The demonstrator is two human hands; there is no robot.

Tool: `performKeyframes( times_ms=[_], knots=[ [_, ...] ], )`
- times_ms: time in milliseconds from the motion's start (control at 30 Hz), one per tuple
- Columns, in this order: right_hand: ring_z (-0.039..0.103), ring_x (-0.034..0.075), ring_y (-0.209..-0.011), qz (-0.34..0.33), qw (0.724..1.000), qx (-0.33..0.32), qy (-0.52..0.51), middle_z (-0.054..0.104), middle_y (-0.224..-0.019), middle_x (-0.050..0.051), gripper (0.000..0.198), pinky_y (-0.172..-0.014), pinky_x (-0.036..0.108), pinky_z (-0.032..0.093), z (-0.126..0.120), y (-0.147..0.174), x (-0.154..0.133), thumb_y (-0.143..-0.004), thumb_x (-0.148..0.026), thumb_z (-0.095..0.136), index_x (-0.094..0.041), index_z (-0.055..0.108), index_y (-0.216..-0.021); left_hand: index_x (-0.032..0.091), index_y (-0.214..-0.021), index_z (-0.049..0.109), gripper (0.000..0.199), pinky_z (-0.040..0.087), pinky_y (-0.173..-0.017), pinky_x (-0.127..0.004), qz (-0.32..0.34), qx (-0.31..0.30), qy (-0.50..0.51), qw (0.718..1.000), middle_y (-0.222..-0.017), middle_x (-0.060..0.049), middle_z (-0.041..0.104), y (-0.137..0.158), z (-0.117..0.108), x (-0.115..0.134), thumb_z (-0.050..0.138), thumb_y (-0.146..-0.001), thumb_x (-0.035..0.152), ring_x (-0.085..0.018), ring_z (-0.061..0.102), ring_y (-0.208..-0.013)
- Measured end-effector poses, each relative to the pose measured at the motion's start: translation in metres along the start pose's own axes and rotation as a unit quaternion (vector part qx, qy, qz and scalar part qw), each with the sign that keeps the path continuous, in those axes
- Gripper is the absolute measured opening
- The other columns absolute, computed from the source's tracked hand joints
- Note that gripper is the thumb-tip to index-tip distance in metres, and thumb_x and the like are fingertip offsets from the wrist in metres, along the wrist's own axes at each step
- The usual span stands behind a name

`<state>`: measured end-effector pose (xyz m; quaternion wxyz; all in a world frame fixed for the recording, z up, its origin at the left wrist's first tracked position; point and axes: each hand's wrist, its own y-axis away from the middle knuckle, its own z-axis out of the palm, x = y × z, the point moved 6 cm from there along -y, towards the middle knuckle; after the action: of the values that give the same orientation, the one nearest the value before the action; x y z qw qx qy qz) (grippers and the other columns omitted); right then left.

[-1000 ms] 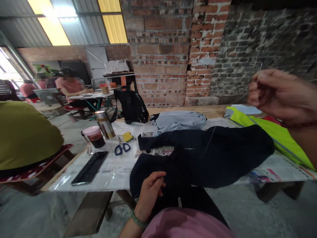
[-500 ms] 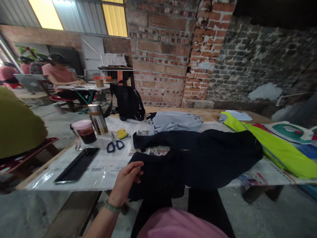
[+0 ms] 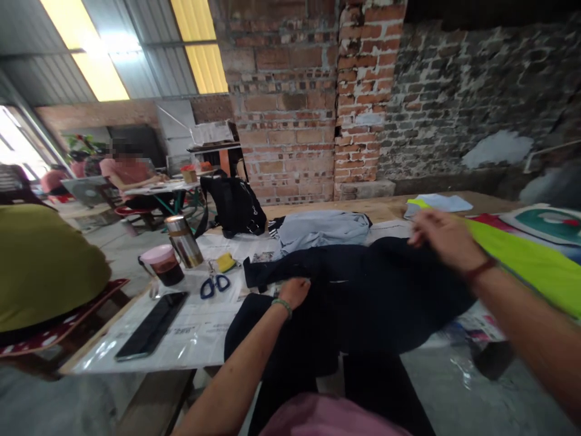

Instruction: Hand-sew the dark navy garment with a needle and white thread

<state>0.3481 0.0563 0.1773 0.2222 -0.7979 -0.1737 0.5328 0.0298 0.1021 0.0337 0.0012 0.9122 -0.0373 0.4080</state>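
Note:
A dark navy garment [image 3: 381, 297] lies spread over the near side of the table, its lower part hanging toward my lap. My left hand [image 3: 295, 292] is closed on the garment's cloth near its left middle, with a green bracelet on the wrist. Over the garment's right end is my right hand [image 3: 442, 236], smeared by motion, its fingers curled. Whether it grips anything is not visible. Behind the garment lies a light grey-blue folded garment [image 3: 324, 230]. Yellow-green cloth [image 3: 521, 254] runs beneath and beyond my right forearm.
Left on the table are a phone [image 3: 152, 327], blue-handled scissors [image 3: 215, 285], a yellow item [image 3: 226, 261], a pink-lidded cup [image 3: 163, 263] and a steel flask [image 3: 184, 242]. A black backpack [image 3: 233, 206] stands behind; an iron [image 3: 547, 221] is far right. A person in olive [image 3: 49, 266] sits left.
My left hand has moved right and forward from the garment's left edge onto its middle. My right hand has come into view at the right. The view has tilted upward.

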Motion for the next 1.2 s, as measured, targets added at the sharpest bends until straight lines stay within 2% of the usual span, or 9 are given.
performKeyframes(
  times_ms=[67,200,333,500,667,767,967,1100,1200],
  knots=[
    [0.054,0.01,-0.046,0.089,0.994,-0.048,-0.049,0.057,-0.063,-0.003,0.016,-0.04,0.021,0.043,0.064,0.006,0.038,-0.08,-0.039,0.045,-0.027,0.055,-0.075,0.018,-0.04,0.051,0.034,0.029,-0.05,-0.026,-0.013,-0.011,-0.025,1.0,-0.04,0.001,0.042,-0.002,0.003,-0.003,0.051,-0.072,0.029,-0.015,0.045,-0.048],
    [0.047,0.005,-0.035,0.137,0.962,-0.199,-0.124,0.051,-0.059,-0.004,0.019,-0.033,0.017,0.034,0.196,0.015,0.066,-0.077,-0.036,0.045,-0.019,0.051,-0.077,0.017,-0.047,0.055,0.029,0.029,-0.048,-0.025,-0.022,-0.034,-0.047,0.998,-0.043,0.002,0.044,0.003,0.004,-0.009,0.055,-0.07,0.035,-0.014,0.044,-0.046],
    [0.043,0.004,-0.033,0.153,0.942,-0.258,-0.148,0.052,-0.063,-0.004,0.017,-0.031,0.015,0.027,0.257,0.008,0.064,-0.079,-0.032,0.038,-0.018,0.047,-0.079,0.015,-0.058,0.06,0.013,0.034,-0.054,-0.022,0.029,-0.04,-0.055,0.997,-0.055,0.003,0.051,0.013,0.007,0.002,0.059,-0.066,0.025,-0.012,0.047,-0.056],
    [0.045,0.005,-0.043,0.124,0.944,-0.289,-0.099,0.054,-0.059,-0.003,0.012,-0.041,0.016,0.033,0.274,0.007,0.066,-0.077,-0.021,0.041,-0.016,0.049,-0.07,0.016,-0.065,0.061,0.011,0.037,-0.061,-0.021,0.135,-0.027,-0.034,0.99,-0.066,0.002,0.058,0.027,0.008,0.017,0.051,-0.071,0.016,-0.011,0.049,-0.063],
    [0.053,0.012,-0.065,0.033,0.946,-0.321,0.033,0.058,-0.069,0.001,0.017,-0.062,0.022,0.039,0.267,0.026,0.083,-0.08,-0.024,0.039,-0.017,0.051,-0.071,0.018,-0.072,0.063,0.016,0.038,-0.062,-0.021,0.145,-0.012,-0.022,0.989,-0.069,0.0,0.062,0.025,0.007,-0.007,0.047,-0.075,0.017,-0.013,0.053,-0.066],
    [0.055,0.014,-0.06,-0.003,0.964,-0.245,0.106,0.058,-0.067,0.002,0.024,-0.058,0.023,0.038,0.251,0.007,0.092,-0.085,-0.03,0.029,-0.019,0.049,-0.079,0.019,-0.076,0.064,0.017,0.04,-0.062,-0.021,0.142,-0.004,-0.044,0.989,-0.071,0.0,0.064,0.005,0.003,-0.007,0.048,-0.077,0.021,-0.013,0.055,-0.067],
    [0.058,0.016,-0.064,-0.013,0.986,-0.068,0.151,0.059,-0.069,0.003,0.026,-0.061,0.025,0.04,0.227,-0.051,0.095,-0.085,-0.037,0.028,-0.019,0.046,-0.085,0.019,-0.081,0.066,0.019,0.041,-0.07,-0.024,0.201,0.064,-0.102,0.972,-0.081,-0.004,0.066,-0.049,-0.024,0.035,0.048,-0.078,0.024,-0.016,0.058,-0.076],
    [0.059,0.016,-0.061,0.025,0.989,-0.086,0.121,0.06,-0.066,0.003,0.028,-0.057,0.024,0.043,0.24,-0.043,0.119,-0.084,-0.041,0.029,-0.019,0.047,-0.085,0.019,-0.083,0.068,0.023,0.042,-0.063,-0.022,0.125,0.03,-0.033,0.991,-0.075,-0.002,0.067,-0.061,-0.008,0.007,0.049,-0.077,0.032,-0.015,0.058,-0.068],
    [0.06,0.015,-0.06,0.059,0.987,-0.109,0.097,0.061,-0.066,0.003,0.03,-0.055,0.022,0.044,0.253,-0.025,0.139,-0.084,-0.043,0.03,-0.019,0.048,-0.087,0.02,-0.088,0.069,0.029,0.042,-0.062,-0.021,0.058,-0.043,0.07,0.995,-0.078,-0.001,0.068,-0.062,0.015,-0.025,0.055,-0.072,0.039,-0.014,0.059,-0.069]
  ],
)
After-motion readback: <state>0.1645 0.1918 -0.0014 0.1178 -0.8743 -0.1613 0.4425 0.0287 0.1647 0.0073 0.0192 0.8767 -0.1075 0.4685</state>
